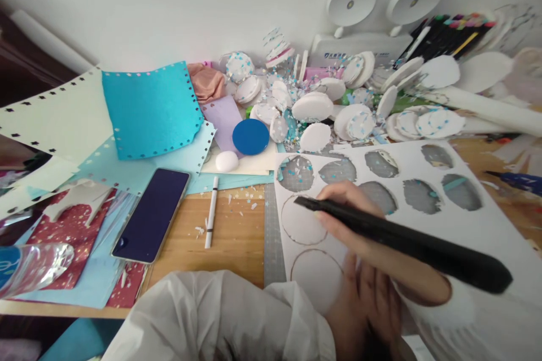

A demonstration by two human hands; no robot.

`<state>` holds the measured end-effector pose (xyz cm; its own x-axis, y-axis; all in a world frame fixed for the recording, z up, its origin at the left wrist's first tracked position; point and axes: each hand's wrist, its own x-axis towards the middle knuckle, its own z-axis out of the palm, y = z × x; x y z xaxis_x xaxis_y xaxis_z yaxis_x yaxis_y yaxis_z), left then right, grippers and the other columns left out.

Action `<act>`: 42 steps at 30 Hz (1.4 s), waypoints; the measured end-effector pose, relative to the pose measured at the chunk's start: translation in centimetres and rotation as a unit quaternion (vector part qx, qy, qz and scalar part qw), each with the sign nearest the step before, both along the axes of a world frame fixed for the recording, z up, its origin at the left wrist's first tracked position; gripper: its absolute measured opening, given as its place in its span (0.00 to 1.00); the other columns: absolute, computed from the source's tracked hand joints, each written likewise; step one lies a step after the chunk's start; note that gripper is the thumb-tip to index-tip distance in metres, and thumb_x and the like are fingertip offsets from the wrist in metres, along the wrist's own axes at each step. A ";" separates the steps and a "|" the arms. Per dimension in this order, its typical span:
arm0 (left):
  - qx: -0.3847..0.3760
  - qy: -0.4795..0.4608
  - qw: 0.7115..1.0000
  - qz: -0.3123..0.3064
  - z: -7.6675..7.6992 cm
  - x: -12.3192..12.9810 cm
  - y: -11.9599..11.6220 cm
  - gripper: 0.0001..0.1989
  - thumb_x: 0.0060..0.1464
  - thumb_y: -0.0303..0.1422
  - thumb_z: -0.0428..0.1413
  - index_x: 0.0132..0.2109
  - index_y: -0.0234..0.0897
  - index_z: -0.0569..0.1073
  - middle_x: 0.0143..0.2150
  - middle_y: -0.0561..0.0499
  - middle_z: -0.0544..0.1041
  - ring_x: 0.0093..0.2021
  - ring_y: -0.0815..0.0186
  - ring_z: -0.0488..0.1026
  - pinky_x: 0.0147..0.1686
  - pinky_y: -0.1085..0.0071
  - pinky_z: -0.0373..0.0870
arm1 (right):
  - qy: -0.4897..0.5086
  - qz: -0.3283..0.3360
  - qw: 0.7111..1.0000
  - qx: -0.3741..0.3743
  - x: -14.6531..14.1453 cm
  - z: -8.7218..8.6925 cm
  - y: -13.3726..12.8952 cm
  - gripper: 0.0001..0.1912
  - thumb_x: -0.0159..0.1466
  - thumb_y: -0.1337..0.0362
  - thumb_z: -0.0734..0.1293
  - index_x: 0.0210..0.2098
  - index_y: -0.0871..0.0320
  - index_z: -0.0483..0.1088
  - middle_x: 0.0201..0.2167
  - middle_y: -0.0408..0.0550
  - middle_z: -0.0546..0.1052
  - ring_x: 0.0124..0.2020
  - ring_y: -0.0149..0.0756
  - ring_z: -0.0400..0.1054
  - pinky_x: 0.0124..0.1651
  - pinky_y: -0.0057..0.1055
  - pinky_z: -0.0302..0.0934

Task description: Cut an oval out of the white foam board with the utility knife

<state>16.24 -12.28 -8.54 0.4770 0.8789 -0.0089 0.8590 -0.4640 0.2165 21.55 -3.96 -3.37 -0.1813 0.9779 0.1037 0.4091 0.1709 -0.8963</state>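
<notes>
Held in my right hand [355, 220] is a long black craft knife [406, 237], slanting down to the right; its blade is too small to make out. The knife's front end hovers over or touches a circle outlined on a white board [427, 248]; I cannot tell which. Below it, my left hand [366, 299] lies flat on the board beside a second outlined circle [315, 273], fingers stretched out and partly under my right forearm. Rough round holes, such as the nearest one [379, 196], run across the board's upper part.
White discs [313, 107] and blue confetti are heaped behind the board. A blue oval disc [250, 136], a white marker [212, 211] and a phone [152, 214] lie left, near coloured paper [152, 110]. A white twin-lamp fixture [359, 48] stands behind; a plastic bottle [38, 265] lies far left.
</notes>
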 end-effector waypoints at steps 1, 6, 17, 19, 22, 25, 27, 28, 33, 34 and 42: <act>0.048 -0.005 0.997 -0.063 0.2 -0.7 -0.5 0.25 0.69 0.35 0.36 0.48 0.26 0.75 0.52 0.44 0.77 0.54 0.70 0.72 0.53 0.66 0.68 | 0.009 -0.003 1.000 0.004 0.6 0.3 0.6 0.04 0.62 0.63 0.66 0.37 0.51 0.68 0.29 0.43 0.75 0.29 0.35 0.69 0.31 0.30 0.62; 0.219 0.092 0.941 -0.240 0.4 -2.4 -1.3 0.23 0.64 0.25 0.39 0.63 0.27 0.64 0.63 0.37 0.67 0.61 0.54 0.67 0.54 0.49 0.68 | 0.074 0.032 0.997 -0.022 3.4 0.8 3.0 0.09 0.58 0.57 0.71 0.38 0.50 0.75 0.39 0.47 0.77 0.40 0.39 0.71 0.40 0.34 0.64; 0.264 0.078 0.928 -0.251 0.8 -3.6 -1.5 0.20 0.65 0.25 0.42 0.57 0.35 0.72 0.58 0.46 0.75 0.58 0.60 0.72 0.51 0.60 0.71 | 0.090 0.040 0.979 -0.177 -0.2 -0.4 5.4 0.16 0.54 0.54 0.72 0.27 0.55 0.63 0.18 0.35 0.63 0.20 0.27 0.53 0.23 0.27 0.46; 0.272 0.084 0.925 -0.252 0.6 -3.6 -1.5 0.20 0.64 0.26 0.42 0.57 0.37 0.72 0.59 0.47 0.74 0.59 0.59 0.71 0.52 0.58 0.70 | 0.076 0.020 0.982 -0.173 -0.9 -1.1 5.7 0.18 0.54 0.53 0.72 0.23 0.55 0.60 0.16 0.35 0.61 0.19 0.27 0.52 0.23 0.28 0.45; 0.286 0.097 0.922 -0.241 0.1 -3.6 -1.6 0.21 0.64 0.28 0.42 0.58 0.40 0.72 0.61 0.48 0.71 0.61 0.60 0.68 0.57 0.56 0.67 | 0.092 0.012 0.981 -0.170 -1.3 -1.9 6.0 0.21 0.56 0.52 0.71 0.21 0.54 0.56 0.15 0.34 0.58 0.18 0.27 0.50 0.23 0.29 0.44; 0.283 0.111 0.924 -0.234 -0.5 -3.3 -2.0 0.21 0.64 0.30 0.42 0.59 0.44 0.71 0.63 0.50 0.70 0.63 0.60 0.66 0.59 0.54 0.65 | 0.084 0.010 0.983 -0.161 -1.2 -2.0 6.0 0.21 0.56 0.51 0.70 0.21 0.54 0.56 0.15 0.34 0.58 0.19 0.27 0.50 0.24 0.29 0.44; 0.276 0.118 0.928 -0.221 -0.9 -3.0 -2.4 0.21 0.64 0.31 0.43 0.60 0.46 0.70 0.63 0.52 0.69 0.64 0.60 0.64 0.59 0.55 0.65 | 0.053 0.014 0.987 -0.152 -1.2 -1.9 6.0 0.21 0.56 0.52 0.70 0.21 0.55 0.57 0.17 0.35 0.59 0.21 0.28 0.52 0.25 0.29 0.46; 0.274 0.120 0.930 -0.215 -1.1 -2.8 -2.5 0.20 0.64 0.32 0.44 0.59 0.47 0.70 0.63 0.52 0.69 0.64 0.59 0.64 0.60 0.55 0.65 | 0.038 0.018 0.988 -0.148 -1.2 -1.8 6.0 0.20 0.55 0.53 0.70 0.21 0.55 0.57 0.17 0.35 0.60 0.22 0.28 0.53 0.25 0.28 0.46; 0.262 0.159 0.920 -0.244 -1.2 -2.6 -2.9 0.22 0.62 0.34 0.44 0.61 0.44 0.68 0.64 0.47 0.68 0.65 0.53 0.61 0.61 0.47 0.64 | 0.022 0.029 0.988 -0.152 -1.1 -1.6 6.1 0.20 0.55 0.52 0.70 0.21 0.55 0.57 0.18 0.35 0.59 0.22 0.28 0.53 0.26 0.28 0.47; 0.262 0.167 0.916 -0.252 -1.0 -2.7 -2.8 0.23 0.62 0.33 0.43 0.62 0.43 0.67 0.64 0.46 0.67 0.65 0.52 0.61 0.62 0.47 0.63 | 0.019 0.029 0.987 -0.155 -1.1 -1.6 6.2 0.20 0.55 0.52 0.70 0.22 0.55 0.57 0.18 0.35 0.59 0.22 0.28 0.53 0.25 0.28 0.47; 0.269 0.122 0.926 -0.234 -0.3 -3.1 -2.5 0.22 0.61 0.31 0.45 0.59 0.43 0.70 0.63 0.47 0.69 0.64 0.54 0.64 0.63 0.48 0.60 | -0.003 0.028 0.988 -0.153 -1.2 -1.3 6.3 0.19 0.53 0.53 0.70 0.22 0.55 0.57 0.18 0.35 0.60 0.22 0.29 0.54 0.25 0.28 0.48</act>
<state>13.11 -14.74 -8.81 0.8487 0.4847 0.2116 0.5289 -0.7826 -0.3284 20.33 2.33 -4.62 -0.2352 0.9520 -0.1960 0.4125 -0.0848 -0.9070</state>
